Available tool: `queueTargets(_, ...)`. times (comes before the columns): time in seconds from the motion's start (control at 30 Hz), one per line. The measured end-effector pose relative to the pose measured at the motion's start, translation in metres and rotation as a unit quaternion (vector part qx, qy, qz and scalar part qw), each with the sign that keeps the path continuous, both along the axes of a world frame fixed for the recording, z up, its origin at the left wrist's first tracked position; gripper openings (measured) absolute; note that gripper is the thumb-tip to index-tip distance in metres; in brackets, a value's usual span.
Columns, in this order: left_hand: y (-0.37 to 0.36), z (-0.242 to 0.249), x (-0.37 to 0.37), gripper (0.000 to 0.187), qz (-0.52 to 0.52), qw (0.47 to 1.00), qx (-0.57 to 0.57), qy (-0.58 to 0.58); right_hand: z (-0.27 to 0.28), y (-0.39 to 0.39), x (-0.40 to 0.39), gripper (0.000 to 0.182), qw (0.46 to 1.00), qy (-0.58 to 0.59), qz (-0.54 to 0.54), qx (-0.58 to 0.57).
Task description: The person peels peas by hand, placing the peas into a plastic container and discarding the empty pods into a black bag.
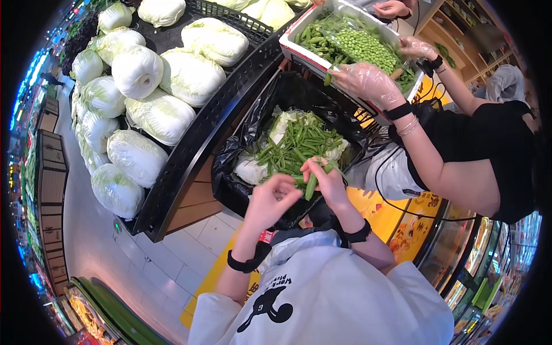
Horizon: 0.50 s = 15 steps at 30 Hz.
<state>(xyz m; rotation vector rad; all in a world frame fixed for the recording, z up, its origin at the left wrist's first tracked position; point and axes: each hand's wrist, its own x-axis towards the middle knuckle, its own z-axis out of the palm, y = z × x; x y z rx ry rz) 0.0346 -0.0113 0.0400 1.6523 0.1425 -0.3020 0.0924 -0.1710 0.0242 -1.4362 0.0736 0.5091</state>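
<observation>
My right hand (326, 181) is closed around a few green pea pods (311, 187), which stick out below its fingers. Just left of it, my left hand (272, 200) has its fingers curled in, the thumb near the index finger; what they pinch, if anything, I cannot make out. Both hands are over a container lined with a black plastic bag (241, 141). Inside the bag lies a heap of empty-looking green pods (299, 138) on pale cabbage leaves (250, 170).
Whole napa cabbages (152, 118) are piled on a black rack (172, 192) at the left. At the right, a co-worker's gloved hands (371, 85) are at a white box (292, 46) holding pods and a bag of shelled peas (365, 49). A black cable (379, 192) hangs beside the co-worker.
</observation>
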Motion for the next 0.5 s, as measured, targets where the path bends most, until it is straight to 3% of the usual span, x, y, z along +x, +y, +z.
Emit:
queueTargets(0.07,-0.015,-0.003,-0.005,0.025,-0.041,0.996,0.045,-0.06,-0.005,0.003,-0.002,0.022,0.999,-0.045,0.009,0.0)
queueTargets(0.17,-0.021,-0.01,-0.004,0.021,-0.068,0.995,0.076,-0.019,-0.011,-0.002,0.002,0.021,0.993,-0.116,0.038,-0.002)
queueTargets(0.23,-0.023,-0.012,-0.008,0.016,-0.03,0.998,-0.056,0.008,-0.004,-0.01,0.007,0.018,0.982,-0.179,0.054,-0.036)
queueTargets(0.33,-0.016,-0.019,-0.008,0.018,-0.008,0.991,-0.131,0.025,0.012,-0.026,0.014,0.017,0.985,-0.142,0.088,-0.043)
queueTargets(0.5,-0.009,-0.02,-0.011,0.022,-0.043,0.991,-0.123,0.013,0.021,-0.026,0.012,0.011,0.977,-0.174,0.118,-0.023)
